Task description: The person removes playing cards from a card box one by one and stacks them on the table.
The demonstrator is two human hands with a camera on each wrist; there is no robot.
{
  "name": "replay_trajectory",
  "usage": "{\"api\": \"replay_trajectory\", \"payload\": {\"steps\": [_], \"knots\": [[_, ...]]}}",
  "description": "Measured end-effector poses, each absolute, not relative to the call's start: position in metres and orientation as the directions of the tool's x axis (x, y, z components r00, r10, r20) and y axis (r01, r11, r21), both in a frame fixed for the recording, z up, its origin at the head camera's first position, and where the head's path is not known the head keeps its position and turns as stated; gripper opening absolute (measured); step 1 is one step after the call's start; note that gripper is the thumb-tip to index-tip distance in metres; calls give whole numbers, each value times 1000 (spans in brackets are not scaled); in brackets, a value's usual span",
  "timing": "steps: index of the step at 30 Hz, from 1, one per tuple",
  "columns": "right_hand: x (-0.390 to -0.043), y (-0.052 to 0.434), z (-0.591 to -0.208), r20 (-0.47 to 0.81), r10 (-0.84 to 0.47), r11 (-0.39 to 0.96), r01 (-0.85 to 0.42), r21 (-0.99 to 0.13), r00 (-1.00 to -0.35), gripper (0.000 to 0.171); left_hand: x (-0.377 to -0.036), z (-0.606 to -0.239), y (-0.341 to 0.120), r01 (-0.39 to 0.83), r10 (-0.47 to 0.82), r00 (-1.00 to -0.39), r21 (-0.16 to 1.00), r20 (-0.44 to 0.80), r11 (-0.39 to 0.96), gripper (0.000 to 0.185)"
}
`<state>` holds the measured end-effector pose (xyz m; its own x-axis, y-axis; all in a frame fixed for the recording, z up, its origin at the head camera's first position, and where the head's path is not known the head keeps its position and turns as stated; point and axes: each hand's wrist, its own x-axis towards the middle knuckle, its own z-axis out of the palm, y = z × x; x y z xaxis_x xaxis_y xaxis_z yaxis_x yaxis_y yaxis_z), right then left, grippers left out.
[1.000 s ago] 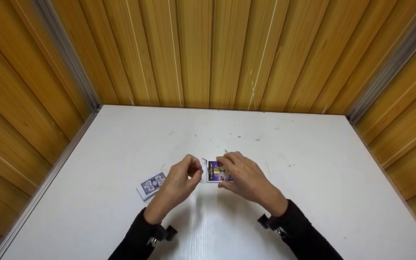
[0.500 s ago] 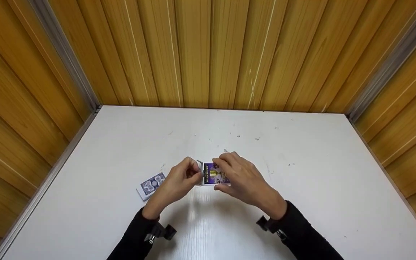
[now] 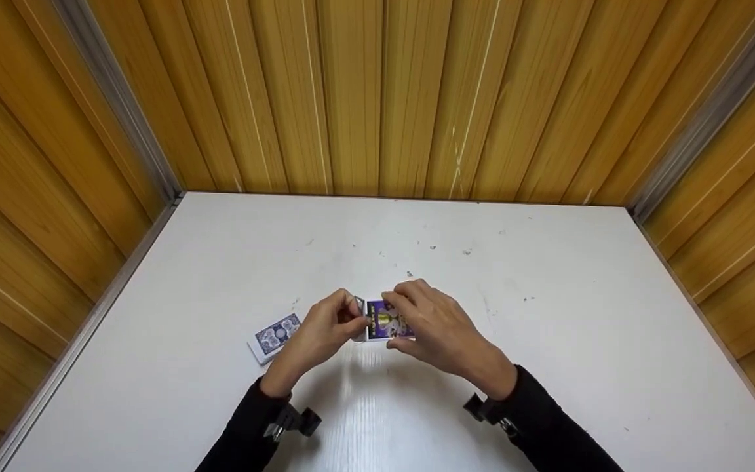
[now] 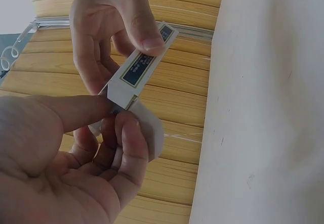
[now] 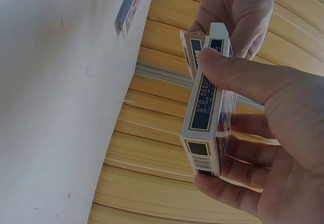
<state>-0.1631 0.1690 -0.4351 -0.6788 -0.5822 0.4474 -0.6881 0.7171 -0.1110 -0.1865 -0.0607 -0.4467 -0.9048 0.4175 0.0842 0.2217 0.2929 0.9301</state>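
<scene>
A small playing-card box (image 3: pixel 387 321) with a purple printed face is held up between both hands. My right hand (image 3: pixel 442 324) grips it by its long edges, thumb on the narrow printed side (image 5: pixel 204 100). At the box's left end, my left hand (image 3: pixel 322 331) pinches the end with thumb and fingers. A pale flap (image 4: pixel 151 130) sticks out past those fingers in the left wrist view, and another flap (image 5: pixel 194 52) stands off the box in the right wrist view. A deck of blue-backed cards (image 3: pixel 277 335) lies on the table beside my left wrist.
The white table (image 3: pixel 515 262) carries small dark scuffs behind the hands. Wood-patterned panels (image 3: pixel 351 98) wall it at the back and both sides, with metal strips at the corners.
The box has shifted slightly left and towards me with my right hand. My left fingers have come onto its flap end, where a flap stood out before. The deck has stayed put.
</scene>
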Motion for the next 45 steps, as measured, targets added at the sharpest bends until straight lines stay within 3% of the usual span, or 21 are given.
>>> {"api": "replay_trajectory", "payload": {"steps": [8, 15, 20, 24, 31, 35, 38, 45], "knots": [[-164, 168, -435, 450, -597, 712, -697, -85, -664, 69, -187, -448, -60, 226, 374, -923, 918, 95, 325, 21], [-167, 170, -435, 437, -594, 720, -689, -87, -676, 69, -188, -447, -63, 230, 398, -911, 934, 108, 273, 20], [-171, 174, -435, 435, -572, 727, -675, -123, -696, 69, -190, -442, -69, 318, 419, -889, 908, 185, 274, 23], [-174, 177, -436, 429, -555, 737, -660, -143, -712, 70, -188, -435, -74, 432, 421, -871, 806, 255, 405, 39], [-175, 179, -439, 411, -552, 747, -649, -141, -725, 70, -176, -431, -75, 566, 475, -823, 507, 311, 650, 53], [-174, 178, -440, 413, -557, 745, -654, -135, -720, 70, -172, -436, -71, 625, 514, -778, 368, 361, 688, 69], [-173, 177, -441, 419, -563, 735, -663, -141, -712, 69, -172, -440, -68, 647, 523, -749, 278, 407, 710, 70], [-172, 176, -440, 415, -572, 730, -670, -137, -708, 69, -172, -444, -68, 676, 553, -708, 192, 440, 712, 71]]}}
